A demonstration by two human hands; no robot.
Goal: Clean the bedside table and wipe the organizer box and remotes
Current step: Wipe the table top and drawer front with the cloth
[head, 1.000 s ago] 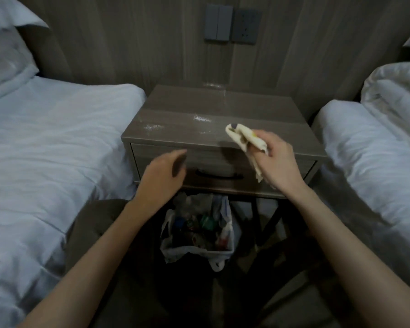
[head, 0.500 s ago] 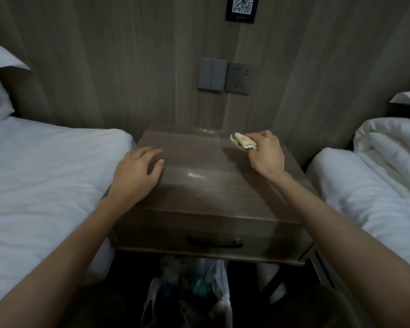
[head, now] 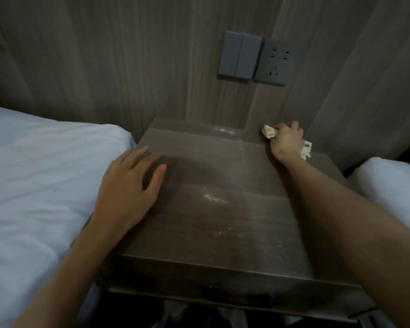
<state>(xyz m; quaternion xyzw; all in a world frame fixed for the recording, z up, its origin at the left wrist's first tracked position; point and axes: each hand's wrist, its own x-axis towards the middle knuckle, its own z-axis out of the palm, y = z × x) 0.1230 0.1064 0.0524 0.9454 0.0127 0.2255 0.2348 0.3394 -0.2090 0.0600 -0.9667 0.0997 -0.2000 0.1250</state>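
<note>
While left hand rests flat, fingers spread, near bedside table left edge, right hand grips crumpled cloth at back right corner; white dust specks mid-top.

**Count of things around one bedside table**

Two hands of mine on it: left hand, right hand. One cloth at its back right corner. Two beds flank it: left bed, right bed. Above it, one switch panel, one socket.
</note>
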